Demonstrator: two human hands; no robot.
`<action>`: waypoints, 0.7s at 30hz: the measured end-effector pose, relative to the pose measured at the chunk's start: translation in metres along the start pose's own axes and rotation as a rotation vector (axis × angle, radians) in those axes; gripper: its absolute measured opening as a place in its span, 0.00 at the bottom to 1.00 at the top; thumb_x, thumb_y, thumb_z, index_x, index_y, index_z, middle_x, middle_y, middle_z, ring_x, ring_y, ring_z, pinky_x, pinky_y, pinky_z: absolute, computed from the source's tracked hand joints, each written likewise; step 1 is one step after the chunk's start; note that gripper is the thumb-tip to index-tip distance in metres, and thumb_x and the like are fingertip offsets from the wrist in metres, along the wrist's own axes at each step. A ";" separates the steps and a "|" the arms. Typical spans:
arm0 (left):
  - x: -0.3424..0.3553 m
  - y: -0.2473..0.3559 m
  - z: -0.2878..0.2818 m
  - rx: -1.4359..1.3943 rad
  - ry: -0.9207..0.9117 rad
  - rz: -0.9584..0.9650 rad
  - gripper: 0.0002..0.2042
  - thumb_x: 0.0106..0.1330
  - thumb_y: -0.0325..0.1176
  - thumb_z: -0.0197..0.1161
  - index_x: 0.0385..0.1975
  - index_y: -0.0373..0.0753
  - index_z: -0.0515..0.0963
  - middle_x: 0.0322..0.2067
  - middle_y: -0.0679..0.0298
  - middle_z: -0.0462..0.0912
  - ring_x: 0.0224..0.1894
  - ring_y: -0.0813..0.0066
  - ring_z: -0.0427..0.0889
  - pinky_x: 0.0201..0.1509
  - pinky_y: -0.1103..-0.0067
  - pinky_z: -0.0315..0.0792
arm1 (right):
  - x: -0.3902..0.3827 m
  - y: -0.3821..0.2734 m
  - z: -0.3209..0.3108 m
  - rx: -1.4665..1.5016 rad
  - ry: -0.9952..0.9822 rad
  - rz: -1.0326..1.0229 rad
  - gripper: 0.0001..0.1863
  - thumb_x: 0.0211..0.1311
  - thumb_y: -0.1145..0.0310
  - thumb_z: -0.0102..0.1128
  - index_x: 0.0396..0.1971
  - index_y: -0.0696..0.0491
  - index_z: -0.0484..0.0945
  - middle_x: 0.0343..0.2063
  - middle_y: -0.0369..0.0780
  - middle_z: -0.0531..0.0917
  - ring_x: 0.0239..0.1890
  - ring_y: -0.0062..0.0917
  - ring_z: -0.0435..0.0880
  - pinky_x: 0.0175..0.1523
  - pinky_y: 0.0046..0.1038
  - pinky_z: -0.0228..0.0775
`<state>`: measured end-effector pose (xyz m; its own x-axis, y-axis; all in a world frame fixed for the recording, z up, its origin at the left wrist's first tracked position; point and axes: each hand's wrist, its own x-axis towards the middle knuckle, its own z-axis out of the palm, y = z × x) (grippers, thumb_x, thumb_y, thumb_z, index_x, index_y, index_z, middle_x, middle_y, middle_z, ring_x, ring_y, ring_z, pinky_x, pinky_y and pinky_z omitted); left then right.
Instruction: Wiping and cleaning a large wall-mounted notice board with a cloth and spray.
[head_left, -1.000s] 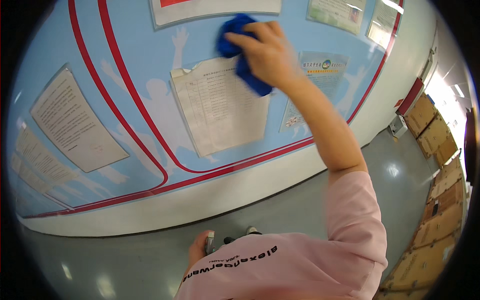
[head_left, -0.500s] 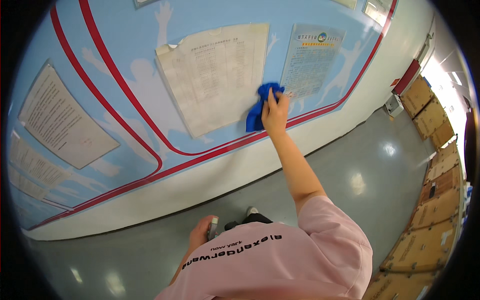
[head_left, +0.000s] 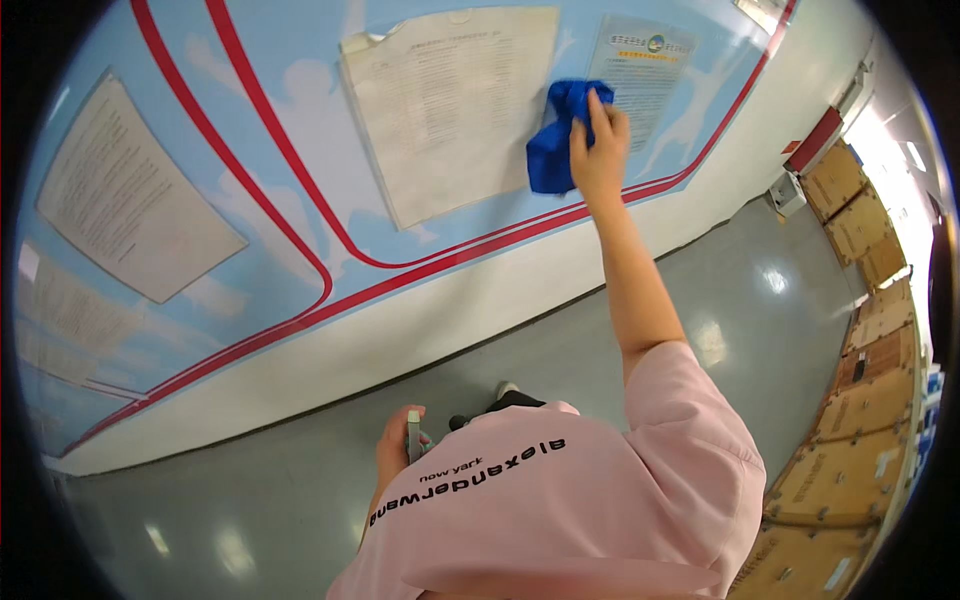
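Right hand (head_left: pixel 598 148) bunched around soft, light blue cloth (head_left: pixel 552 150), pressing it on wall (head_left: pixel 300 110). Left hand (head_left: pixel 398 452) curled around small grey thing (head_left: pixel 413 436).

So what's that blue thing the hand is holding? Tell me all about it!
It is a blue cloth, bright and plain, soft-looking and crumpled into a bunch with folds. The right hand grips its upper right part and presses it against the light blue wall. It sits between two sheets of paper, overlapping the edge of the big sheet, just above the red stripes. Its lower part hangs loose.
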<state>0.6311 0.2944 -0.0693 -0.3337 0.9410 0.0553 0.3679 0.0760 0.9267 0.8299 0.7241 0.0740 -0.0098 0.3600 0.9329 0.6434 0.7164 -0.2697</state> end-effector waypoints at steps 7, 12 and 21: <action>-0.004 0.003 0.002 -0.007 0.052 -0.123 0.26 0.51 0.22 0.70 0.53 0.46 0.75 0.45 0.60 0.78 0.32 0.71 0.80 0.32 0.77 0.76 | -0.067 0.024 0.051 -0.119 -0.090 0.009 0.28 0.62 0.72 0.60 0.62 0.64 0.68 0.49 0.59 0.73 0.51 0.54 0.72 0.58 0.46 0.66; -0.004 0.007 -0.001 -0.027 -0.004 -0.176 0.25 0.53 0.26 0.70 0.53 0.46 0.74 0.48 0.59 0.79 0.36 0.66 0.82 0.38 0.72 0.78 | -0.178 0.007 0.081 -0.103 -0.240 0.265 0.36 0.64 0.71 0.57 0.66 0.71 0.54 0.56 0.65 0.64 0.59 0.59 0.65 0.66 0.48 0.57; -0.005 0.001 0.007 0.037 0.001 -0.150 0.24 0.54 0.31 0.70 0.53 0.46 0.75 0.53 0.57 0.79 0.44 0.58 0.83 0.44 0.70 0.79 | -0.216 -0.140 0.101 0.415 -0.506 0.245 0.34 0.60 0.76 0.59 0.63 0.73 0.54 0.53 0.64 0.62 0.54 0.58 0.67 0.61 0.44 0.64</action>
<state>0.6388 0.2916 -0.0714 -0.3883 0.9178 -0.0827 0.3458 0.2283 0.9101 0.6643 0.6063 -0.1143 -0.3216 0.7026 0.6348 0.3281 0.7116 -0.6213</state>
